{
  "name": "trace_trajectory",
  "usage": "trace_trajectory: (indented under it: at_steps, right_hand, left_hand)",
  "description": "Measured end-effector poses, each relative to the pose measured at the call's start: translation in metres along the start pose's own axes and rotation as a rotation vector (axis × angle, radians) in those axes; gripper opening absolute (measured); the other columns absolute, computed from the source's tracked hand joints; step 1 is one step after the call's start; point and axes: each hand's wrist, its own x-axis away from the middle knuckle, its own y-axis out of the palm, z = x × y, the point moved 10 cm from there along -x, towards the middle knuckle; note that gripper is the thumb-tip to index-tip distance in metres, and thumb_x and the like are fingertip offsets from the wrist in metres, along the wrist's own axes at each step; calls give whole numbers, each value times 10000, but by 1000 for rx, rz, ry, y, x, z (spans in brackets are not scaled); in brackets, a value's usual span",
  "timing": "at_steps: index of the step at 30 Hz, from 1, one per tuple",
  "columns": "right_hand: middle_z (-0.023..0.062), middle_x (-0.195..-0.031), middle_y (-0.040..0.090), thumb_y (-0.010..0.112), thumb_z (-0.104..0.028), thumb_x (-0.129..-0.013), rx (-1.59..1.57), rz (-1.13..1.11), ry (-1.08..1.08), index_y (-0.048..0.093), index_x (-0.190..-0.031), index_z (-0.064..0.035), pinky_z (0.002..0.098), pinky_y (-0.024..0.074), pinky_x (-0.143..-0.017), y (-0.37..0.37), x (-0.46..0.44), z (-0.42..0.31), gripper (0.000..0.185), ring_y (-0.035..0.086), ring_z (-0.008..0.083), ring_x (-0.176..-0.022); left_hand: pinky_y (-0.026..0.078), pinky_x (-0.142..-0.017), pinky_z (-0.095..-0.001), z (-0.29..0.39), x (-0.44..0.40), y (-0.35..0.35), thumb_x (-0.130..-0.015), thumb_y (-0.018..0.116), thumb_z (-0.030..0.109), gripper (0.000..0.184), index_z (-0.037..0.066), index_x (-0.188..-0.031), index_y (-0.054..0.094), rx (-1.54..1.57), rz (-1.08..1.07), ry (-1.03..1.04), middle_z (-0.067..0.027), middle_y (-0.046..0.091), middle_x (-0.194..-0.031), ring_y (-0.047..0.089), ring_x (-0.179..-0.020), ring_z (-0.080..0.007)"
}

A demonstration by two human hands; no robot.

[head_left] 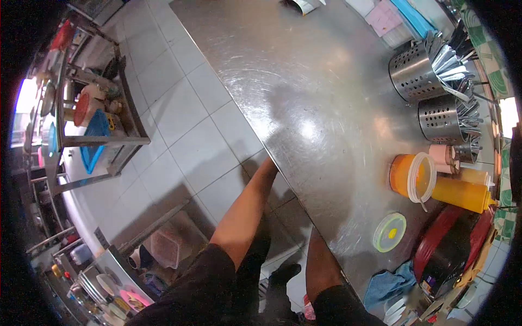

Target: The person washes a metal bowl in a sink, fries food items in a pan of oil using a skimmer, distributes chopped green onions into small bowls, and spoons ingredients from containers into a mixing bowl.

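My left forearm [244,212] reaches forward to the edge of the steel table [304,163], and my left hand is hidden beneath the tabletop. The right forearm [322,266] also passes under that edge, so my right hand is out of sight too. What either hand touches or holds cannot be seen. On the table to the right stands a tub of orange contents [402,175] with a clear rim. In front of it lies a round, green-edged lid [389,232] with a yellow centre.
Perforated steel holders [416,73] with cutlery line the table's right side. Near them are a yellow squeeze bottle [462,194], a dark red and black appliance [451,250] and a blue cloth [387,285]. Left across the tiled floor [182,130] stands a shelf rack [103,140].
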Motion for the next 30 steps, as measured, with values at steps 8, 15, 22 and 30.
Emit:
trace_trajectory:
  at_steps: [8,15,22,30]
  right_hand:
    - [98,-1208,604,449,-453,-969,27,-21,8,543,-1270,-53,428,475,-942,-4,70,20,509,582,255,-1092]
    - [90,-1269,556,419,-529,-953,307,-181,47,523,-1298,-78,425,439,-986,-19,229,59,577,526,251,-1168]
    - [97,-1328,505,265,-578,-996,516,-629,341,454,-1358,-92,461,359,-1067,-28,423,54,635,471,286,-1242]
    - [79,-1358,534,279,-421,-1040,798,-843,542,477,-1355,-111,393,429,-1033,-98,667,52,484,521,231,-1241]
  left_hand:
    - [365,-1087,-377,-55,150,-26,-711,574,-67,906,128,-1541,268,210,272,285,-116,376,-1504,371,-1364,-239]
    - [301,-1128,-360,-123,368,-5,-668,562,-91,979,116,-1555,201,343,487,502,-118,367,-1507,348,-1377,-234]
    - [251,-1145,-355,-161,608,121,-704,544,-90,956,106,-1559,165,275,804,678,-146,316,-1519,304,-1403,-252]
    - [308,-1110,-354,-351,783,284,-660,539,-100,970,93,-1547,194,958,1012,687,-129,360,-1488,335,-1385,-259]
